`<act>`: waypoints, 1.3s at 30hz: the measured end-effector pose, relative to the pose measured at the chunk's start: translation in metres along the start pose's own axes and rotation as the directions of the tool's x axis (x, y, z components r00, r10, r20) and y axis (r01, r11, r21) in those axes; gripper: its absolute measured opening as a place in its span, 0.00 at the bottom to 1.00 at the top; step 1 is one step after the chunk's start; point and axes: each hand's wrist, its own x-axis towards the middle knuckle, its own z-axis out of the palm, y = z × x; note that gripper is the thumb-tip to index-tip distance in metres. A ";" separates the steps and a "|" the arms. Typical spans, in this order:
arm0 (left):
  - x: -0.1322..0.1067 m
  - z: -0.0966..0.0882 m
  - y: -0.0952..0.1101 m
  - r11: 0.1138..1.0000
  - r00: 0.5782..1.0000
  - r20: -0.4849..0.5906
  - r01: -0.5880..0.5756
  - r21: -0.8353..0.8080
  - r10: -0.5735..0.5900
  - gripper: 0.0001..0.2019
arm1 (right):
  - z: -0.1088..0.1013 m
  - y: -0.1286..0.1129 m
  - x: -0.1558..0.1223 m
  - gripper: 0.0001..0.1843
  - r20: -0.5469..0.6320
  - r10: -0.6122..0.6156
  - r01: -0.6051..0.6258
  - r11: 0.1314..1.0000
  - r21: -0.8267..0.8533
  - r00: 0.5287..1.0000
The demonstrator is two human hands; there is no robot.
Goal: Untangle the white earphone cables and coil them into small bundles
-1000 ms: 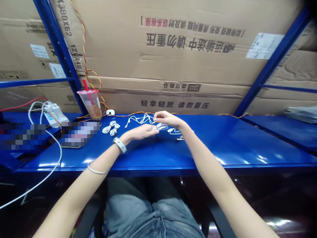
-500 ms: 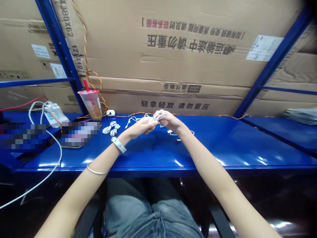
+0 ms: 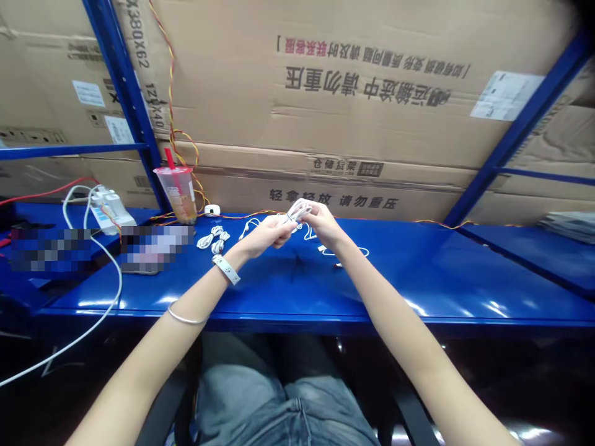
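A coiled white cable (image 3: 300, 209) is held up between my two hands over the blue shelf top. My left hand (image 3: 266, 238) is closed around the lower left end of the coil. At the coil's right side, the fingers of my right hand (image 3: 325, 224) are pinched on it. A thin dark band seems to cross the coil between the hands. Beneath them, thin dark twist ties (image 3: 296, 266) lie on the surface. Left of my left hand are bundled white cables (image 3: 212, 238). Loose white cable (image 3: 344, 252) lies by my right wrist, and more shows behind my hands.
A drink cup (image 3: 179, 195) with a red straw stands at the back left, beside a small white device (image 3: 212, 210). A phone (image 3: 155, 251), partly blurred out, and a white power strip (image 3: 111, 210) lie farther left. Cardboard (image 3: 372, 136) walls the back between blue posts.
My right fingers have shifted slightly on the coil, and a dark band on it now shows. The whole view has moved a little, so the shelf appears farther right.
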 end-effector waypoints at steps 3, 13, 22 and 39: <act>0.000 0.001 -0.001 0.999 0.999 0.022 0.025 0.026 -0.026 0.19 | 0.002 0.002 -0.001 0.12 0.041 -0.005 0.005 1.000 0.020 0.999; 0.003 0.002 -0.005 0.997 0.996 -0.067 -0.048 0.066 0.052 0.18 | 0.003 -0.003 0.000 0.21 -0.033 -0.019 0.018 1.000 -0.021 0.999; 0.006 -0.002 -0.005 0.990 0.946 -0.292 -0.143 0.014 0.140 0.17 | 0.013 -0.011 -0.004 0.16 -0.110 -0.100 0.091 0.992 -0.084 0.989; 0.010 -0.040 -0.015 0.728 0.785 -0.535 0.163 0.665 0.313 0.05 | 0.035 -0.039 -0.026 0.12 -0.208 -0.339 0.113 0.725 -0.680 0.918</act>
